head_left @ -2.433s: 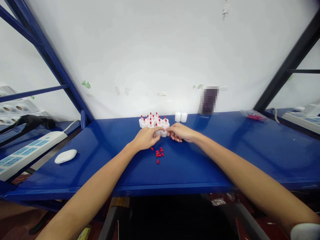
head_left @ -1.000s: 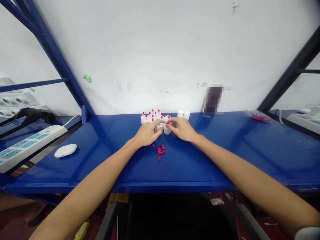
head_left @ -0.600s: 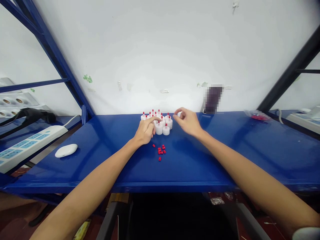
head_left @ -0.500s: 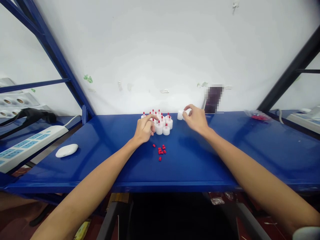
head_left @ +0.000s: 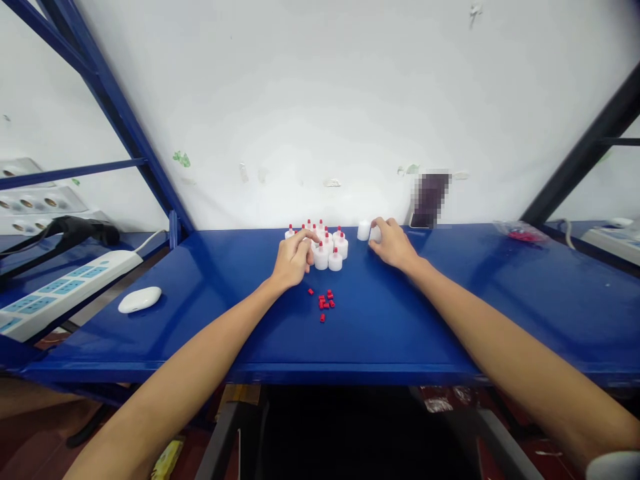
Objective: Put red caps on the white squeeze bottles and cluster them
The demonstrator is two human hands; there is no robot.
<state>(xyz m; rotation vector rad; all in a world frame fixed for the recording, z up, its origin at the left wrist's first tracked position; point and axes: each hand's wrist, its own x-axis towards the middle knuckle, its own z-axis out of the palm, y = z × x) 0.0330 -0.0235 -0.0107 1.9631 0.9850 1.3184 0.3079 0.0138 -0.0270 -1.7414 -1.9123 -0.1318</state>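
Note:
Several small white bottles with red tips [head_left: 321,256] stand in a tight group on the blue table [head_left: 390,320]. My left hand [head_left: 293,259] is at the group's left side, index finger bent over the bottles and the other fingers curled. What those fingers hold, if anything, is hidden. To the right, my right hand [head_left: 394,244] has thumb and index finger around a white cylinder [head_left: 375,234], partly covered by the fingers. Close beside it stands another white cylinder [head_left: 363,231] with no red tip showing. Several loose small red caps [head_left: 323,305] lie in front of the group.
A white oval case [head_left: 140,300] lies at the left, near a power strip [head_left: 65,287]. A phone-like dark object [head_left: 429,200] leans on the back wall. At the right back lies a clear bag with red pieces [head_left: 523,233]. Blue shelf posts [head_left: 120,113] rise at the left.
The view has shifted slightly. My right fingers have closed in around the white cylinder at the back. My left hand stays at the group of bottles, almost unmoved.

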